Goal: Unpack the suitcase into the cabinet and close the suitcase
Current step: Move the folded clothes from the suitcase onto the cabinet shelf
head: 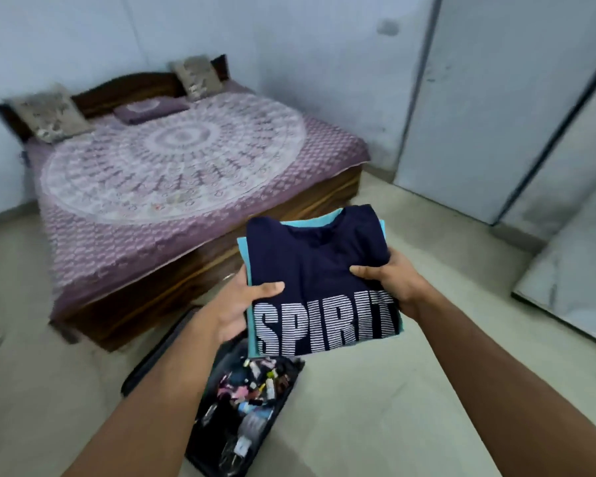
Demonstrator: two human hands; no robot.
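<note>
Suitcase (221,425) open below hand-held shirt (320,270) reading "SPIRIT".

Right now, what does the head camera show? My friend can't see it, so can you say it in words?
Two hands, left hand and right hand, hold a folded navy shirt reading SPIRIT, stacked on a folded turquoise garment. Below lies an open black suitcase with small items inside. Behind them stands a bed with a purple patterned cover, and pale cabinet doors stand to the right.
</note>
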